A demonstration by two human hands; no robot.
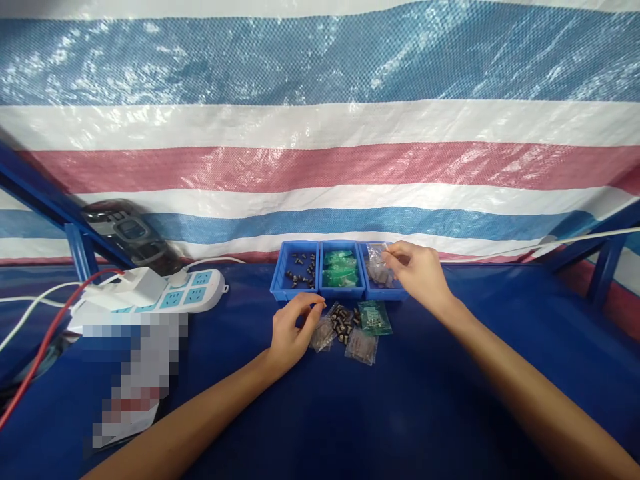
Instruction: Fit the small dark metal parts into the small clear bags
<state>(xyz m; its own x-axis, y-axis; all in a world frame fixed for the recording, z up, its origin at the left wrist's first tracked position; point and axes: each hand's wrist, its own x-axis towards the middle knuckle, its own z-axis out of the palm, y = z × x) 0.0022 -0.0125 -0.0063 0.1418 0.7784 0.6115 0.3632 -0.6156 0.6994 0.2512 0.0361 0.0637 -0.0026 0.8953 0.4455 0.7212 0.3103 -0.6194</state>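
Observation:
My right hand (419,270) pinches a small clear plastic bag (376,253) over the right blue bin (387,294), where more bags with dark contents lie. Below the bins, the closed thumb and forefinger of my left hand (294,328) hover beside a pile of dark screws (342,323); whatever they pinch, if anything, is too small to make out. Around the pile lie a clear bag (324,333) beside my left fingers, another clear bag (362,347) in front and a green bag (376,318) to the right. Loose screws (300,275) sit in the left bin (295,295), green bags (339,267) in the middle bin (342,292).
A white power strip (200,293) with plugged-in adapters (143,287) occupies the left side, with a red cable (47,337) and white cords. Behind it stands a dark device (133,230). A striped plastic sheet (320,167) hangs behind the blue tabletop (320,420).

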